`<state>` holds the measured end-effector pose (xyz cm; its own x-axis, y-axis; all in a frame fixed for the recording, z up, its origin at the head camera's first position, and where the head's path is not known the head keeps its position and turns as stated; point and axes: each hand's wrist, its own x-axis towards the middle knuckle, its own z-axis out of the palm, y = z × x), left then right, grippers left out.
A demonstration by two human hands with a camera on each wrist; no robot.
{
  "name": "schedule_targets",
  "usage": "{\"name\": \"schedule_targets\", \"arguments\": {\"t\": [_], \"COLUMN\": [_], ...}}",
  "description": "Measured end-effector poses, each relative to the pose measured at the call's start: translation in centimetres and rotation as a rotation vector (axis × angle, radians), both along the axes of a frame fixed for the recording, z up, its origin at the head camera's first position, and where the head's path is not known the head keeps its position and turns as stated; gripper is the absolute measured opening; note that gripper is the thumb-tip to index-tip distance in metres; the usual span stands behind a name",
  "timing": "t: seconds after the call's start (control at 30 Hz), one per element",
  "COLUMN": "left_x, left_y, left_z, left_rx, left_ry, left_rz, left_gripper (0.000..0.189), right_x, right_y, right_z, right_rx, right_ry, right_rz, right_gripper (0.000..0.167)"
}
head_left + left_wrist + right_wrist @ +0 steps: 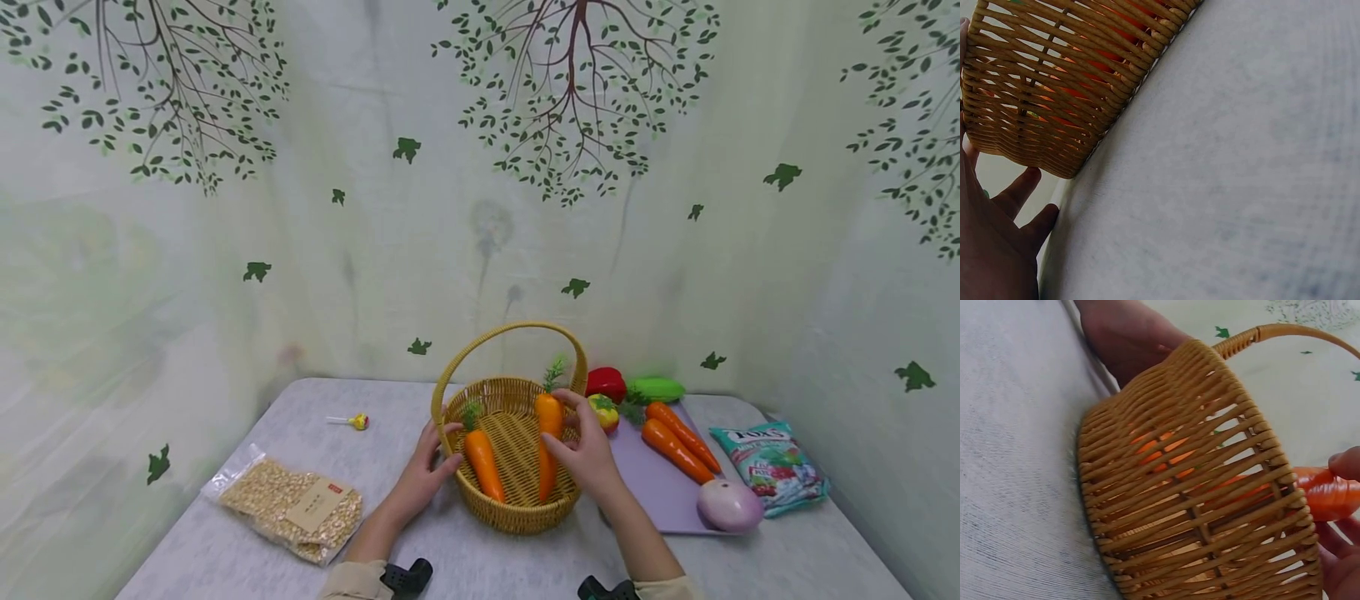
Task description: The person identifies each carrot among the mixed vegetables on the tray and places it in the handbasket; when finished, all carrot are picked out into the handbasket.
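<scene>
A yellow-brown wicker basket (pixel 517 518) with an arched handle stands on the table. My left hand (pixel 420 479) holds its left side near the handle's base, thumb at the rim. In the left wrist view, two fingers of that hand (pixel 997 231) spread along the outside. My right hand (pixel 592 454) holds an orange carrot (pixel 549 417) with a green top, at the basket's right side. The carrot's narrow end points down into the basket; the right wrist view shows its thick part (pixel 1329 494) beyond the rim. Another carrot (pixel 485 467) lies inside, on the left.
Right of the basket, a purple board (pixel 645 492) bears carrots (pixel 675 450) and a purple onion (pixel 729 504). Red pepper (pixel 606 383), yellow-red pepper (pixel 603 412) and green vegetable (pixel 656 388) lie behind. A candy bag (pixel 772 467) is far right; an oat bag (pixel 292 504) and lollipop (pixel 356 422) lie left.
</scene>
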<state>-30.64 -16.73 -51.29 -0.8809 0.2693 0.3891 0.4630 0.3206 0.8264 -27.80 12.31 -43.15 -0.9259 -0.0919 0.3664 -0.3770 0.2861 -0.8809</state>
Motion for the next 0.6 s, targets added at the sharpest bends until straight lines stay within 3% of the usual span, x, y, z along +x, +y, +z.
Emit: {"name": "schedule_targets", "arguments": {"t": [0.3,0.6], "left_x": [-0.2,-0.2], "left_y": [0.0,0.1], "left_z": [0.0,-0.1], "left_rx": [-0.005,-0.002], "left_ry": [0.006,0.006], "left_rz": [0.005,-0.005], "left_gripper": [0.047,0.047], "right_x": [-1.1,-2.4], "right_y": [-0.9,-1.4], "right_z": [-0.4,-0.2], "right_rx": [0.115,0.199], "right_ry": [-0.075,-0.195], "right_rz": [0.013,0.109], "right_gripper": [0.06,0.052]}}
